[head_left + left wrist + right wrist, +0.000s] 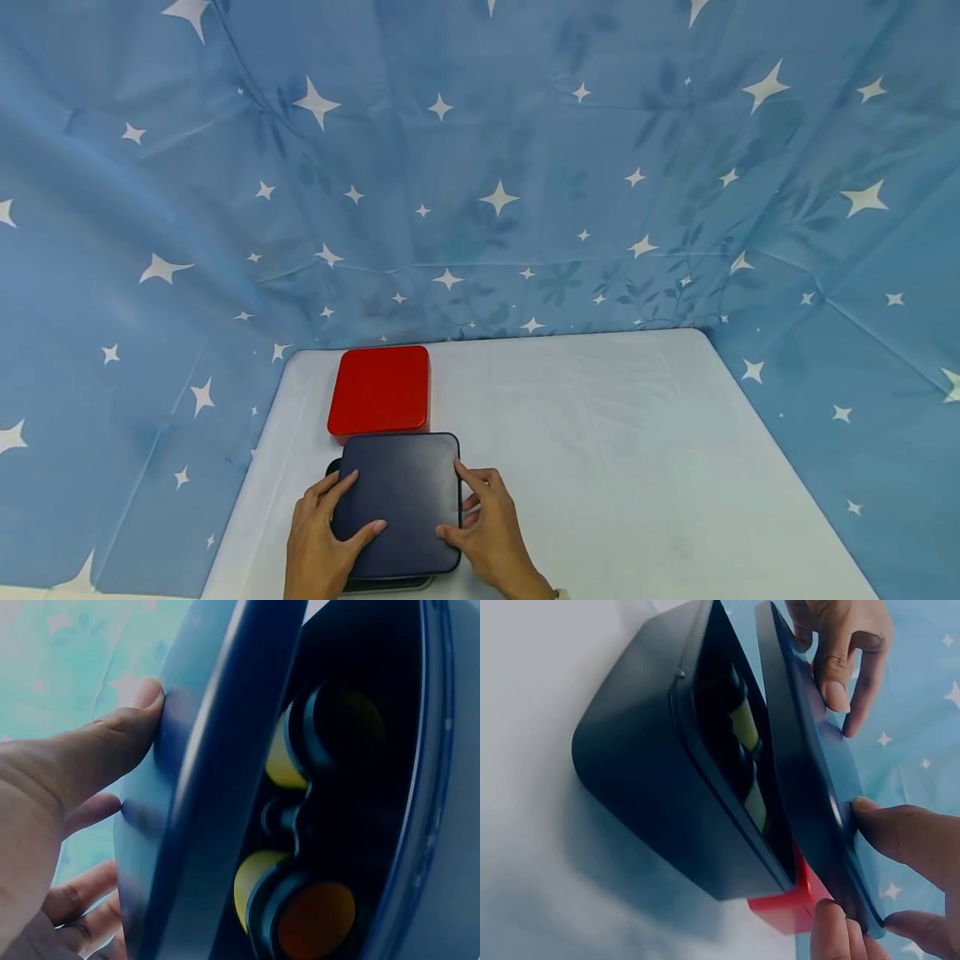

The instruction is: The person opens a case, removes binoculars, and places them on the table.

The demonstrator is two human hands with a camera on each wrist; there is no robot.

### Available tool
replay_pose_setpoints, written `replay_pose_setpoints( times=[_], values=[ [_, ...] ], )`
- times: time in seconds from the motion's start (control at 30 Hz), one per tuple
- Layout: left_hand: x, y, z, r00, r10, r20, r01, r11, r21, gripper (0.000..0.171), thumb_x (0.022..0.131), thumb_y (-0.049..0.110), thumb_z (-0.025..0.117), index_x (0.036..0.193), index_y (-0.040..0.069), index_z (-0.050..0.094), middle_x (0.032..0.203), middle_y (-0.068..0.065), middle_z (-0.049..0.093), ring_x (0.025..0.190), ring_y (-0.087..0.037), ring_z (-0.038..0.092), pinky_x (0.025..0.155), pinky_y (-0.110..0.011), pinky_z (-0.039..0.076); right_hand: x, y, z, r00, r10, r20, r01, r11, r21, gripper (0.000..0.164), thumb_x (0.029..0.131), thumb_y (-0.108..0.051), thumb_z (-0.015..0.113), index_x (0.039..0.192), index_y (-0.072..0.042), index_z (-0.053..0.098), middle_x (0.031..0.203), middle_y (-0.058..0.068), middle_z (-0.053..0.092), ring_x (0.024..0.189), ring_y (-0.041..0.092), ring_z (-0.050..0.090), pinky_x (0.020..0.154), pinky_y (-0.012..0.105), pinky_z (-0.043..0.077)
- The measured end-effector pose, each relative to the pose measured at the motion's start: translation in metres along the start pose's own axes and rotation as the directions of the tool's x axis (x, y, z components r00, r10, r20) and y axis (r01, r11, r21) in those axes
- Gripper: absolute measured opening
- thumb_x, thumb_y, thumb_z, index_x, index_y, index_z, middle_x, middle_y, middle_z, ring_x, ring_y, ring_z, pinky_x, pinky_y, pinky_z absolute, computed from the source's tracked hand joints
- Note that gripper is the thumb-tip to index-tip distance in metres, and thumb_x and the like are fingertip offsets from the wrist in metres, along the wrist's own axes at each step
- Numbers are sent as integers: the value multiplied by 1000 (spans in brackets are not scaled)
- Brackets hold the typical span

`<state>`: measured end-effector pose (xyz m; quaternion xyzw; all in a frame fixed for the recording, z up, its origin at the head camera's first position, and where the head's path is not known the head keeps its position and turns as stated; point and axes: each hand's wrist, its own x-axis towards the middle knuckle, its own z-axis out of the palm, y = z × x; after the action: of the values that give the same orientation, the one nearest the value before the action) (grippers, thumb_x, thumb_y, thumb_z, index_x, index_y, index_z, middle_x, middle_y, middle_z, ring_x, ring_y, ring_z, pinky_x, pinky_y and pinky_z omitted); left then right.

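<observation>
A dark blue square lid (pixel 397 504) sits tilted over a matching deep tin box (pixel 637 750), with a gap between lid and rim. My left hand (pixel 318 529) holds the lid's left side, thumb on the top face and fingers at the edge. On the opposite side my right hand (pixel 491 533) pinches the lid, its thumb on top and other fingers curled at the edge. Through the gap, the left wrist view shows what look like yellow-and-black binoculars (pixel 315 919) with an orange lens, inside the box. In the head view the lid hides most of the box.
Just behind the box stands a red square tin (pixel 381 390), its top facing up. Both tins are at the left side of a white-covered table (pixel 600 467). Blue curtains (pixel 525 167) with white stars hang at the back and sides.
</observation>
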<state>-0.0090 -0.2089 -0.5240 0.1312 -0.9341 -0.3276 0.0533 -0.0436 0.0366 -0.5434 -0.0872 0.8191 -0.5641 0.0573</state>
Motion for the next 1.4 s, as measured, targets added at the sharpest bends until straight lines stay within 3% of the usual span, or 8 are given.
replay_pose_setpoints(
  times=[0.27, 0.87, 1.03, 1.17, 1.4],
  values=[
    [-2, 12, 14, 997, 67, -34, -67, 998, -5, 86, 72, 36, 99, 146, 10, 65, 152, -23, 52, 136, -45, 48, 114, -70, 43, -6, 3, -21, 999, 36, -12, -35, 999, 19, 92, 75, -11, 97, 156, -20, 55, 140, 9, 54, 91, 10, 60, 73, 24, 60],
    [-10, 34, 44, 988, 139, 65, -138, 990, -20, 79, 71, 39, 99, 140, 15, 71, 149, -15, 59, 126, -36, 60, 105, -60, 54, -26, 28, -65, 993, 110, -37, -110, 994, 0, 91, 75, -15, 97, 156, -18, 55, 137, 14, 55, 89, 10, 58, 72, 24, 58],
    [-12, 40, 50, 984, 166, 67, -165, 986, -17, 77, 70, 39, 99, 138, 16, 72, 147, -13, 61, 118, -30, 62, 91, -42, 63, -31, 33, -72, 990, 124, -70, -125, 992, -4, 92, 74, -14, 98, 155, -19, 56, 136, 12, 56, 88, 9, 58, 71, 24, 58],
    [-14, 44, 55, 978, 189, 82, -187, 982, -36, 75, 71, 36, 99, 137, 15, 72, 147, -13, 61, 117, -30, 62, 77, -26, 63, -35, 36, -78, 985, 144, -100, -146, 989, -11, 92, 72, -13, 99, 155, -20, 57, 134, 12, 56, 87, 10, 58, 70, 24, 57],
    [-17, 49, 65, 972, 211, 99, -205, 977, -65, 73, 71, 35, 99, 136, 15, 73, 147, -12, 60, 115, -28, 62, 70, -18, 58, -41, 41, -87, 974, 176, -140, -180, 984, -16, 92, 71, -12, 99, 153, -22, 59, 134, 11, 58, 86, 11, 57, 69, 24, 57]
  ],
)
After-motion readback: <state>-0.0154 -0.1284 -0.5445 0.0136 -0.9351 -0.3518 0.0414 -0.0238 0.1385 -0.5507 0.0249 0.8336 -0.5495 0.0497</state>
